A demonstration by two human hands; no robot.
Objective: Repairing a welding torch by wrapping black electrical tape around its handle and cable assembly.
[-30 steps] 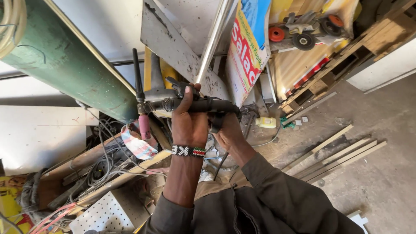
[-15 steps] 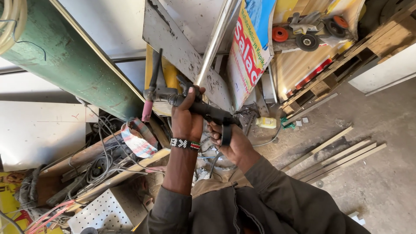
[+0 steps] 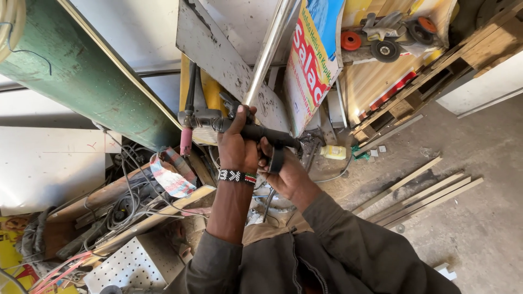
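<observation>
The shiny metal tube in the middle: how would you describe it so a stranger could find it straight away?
Start at the big green cylinder slanting across the upper left, then move right past the scuffed grey metal panel. The shiny metal tube runs from the top edge down to the left hand. It alone is bright, round and mirror-polished; the wooden strips nearby are flat and dull.

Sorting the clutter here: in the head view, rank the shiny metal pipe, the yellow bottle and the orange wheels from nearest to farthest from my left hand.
From the left hand:
1. Shiny metal pipe, touching it, just above.
2. Yellow bottle, on the floor to the right.
3. Orange wheels, upper right, on the shelf.
</observation>
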